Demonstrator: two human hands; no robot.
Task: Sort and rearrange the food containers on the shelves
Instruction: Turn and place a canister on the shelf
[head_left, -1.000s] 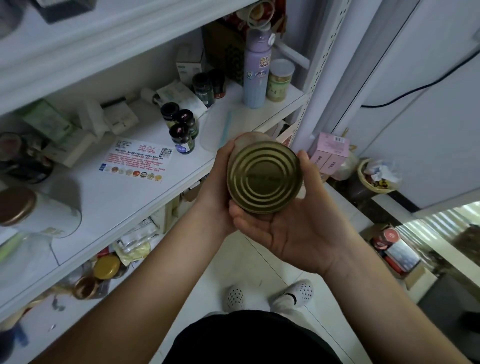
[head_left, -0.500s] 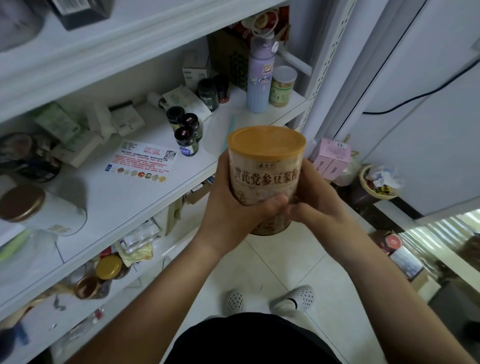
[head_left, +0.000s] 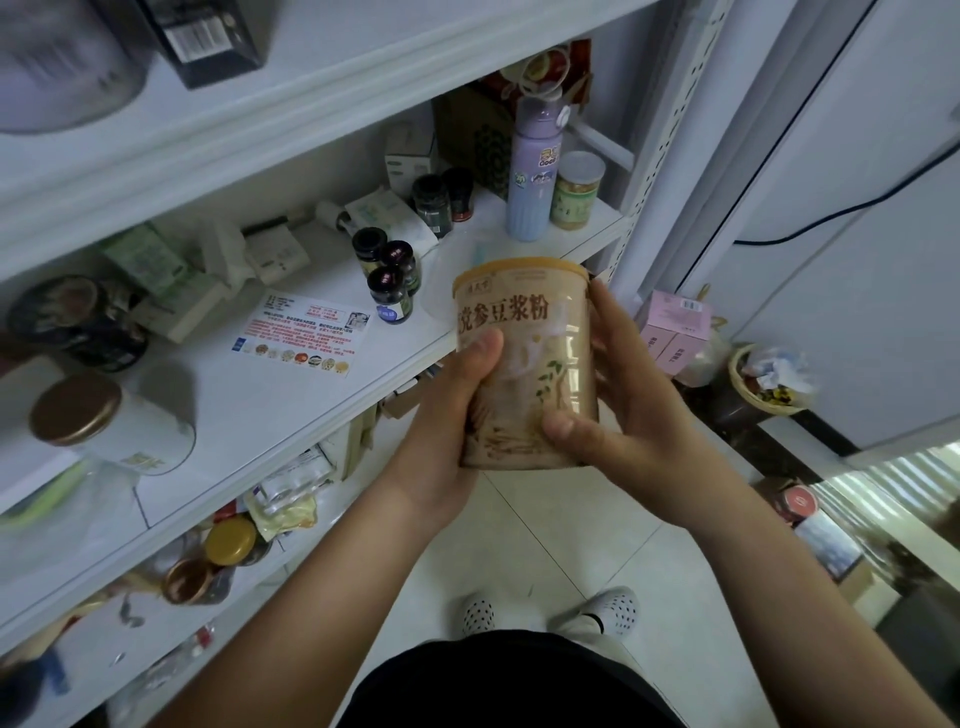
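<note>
Tan powder can (head_left: 530, 364) with an orange lid was held upright in the air, in front of the middle shelf (head_left: 249, 415) and resting on no shelf. Label with printed characters faced the camera. Left hand (head_left: 452, 415) gripped the can's left side, thumb pressed on the label front. Right hand (head_left: 623, 410) gripped the right side, thumb on the lower front, fingers (head_left: 602, 312) curled round the far side up near the lid. Both hands were wrapped firmly on the can.

On the middle shelf: three small dark bottles (head_left: 389, 280) clustered just behind and left of the can, a printed leaflet (head_left: 301, 332) lying flat beside them, a white canister (head_left: 130, 431) with a bronze lid lying on its side at the left. Further back stood a purple bottle (head_left: 535, 176) upright, with a small clear-lidded jar (head_left: 576, 189) just beside it on the right. Two more dark jars (head_left: 441, 200) stood near the back wall. Boxes and packets at the back left were too blurred to identify.

Lower shelf held a gold-lidded jar (head_left: 231, 540) among clutter. A pink box (head_left: 675, 327) sat on the floor side, right of the shelf post. White perforated shoes (head_left: 613, 608) were on the tiled floor (head_left: 571, 530) below the can.
</note>
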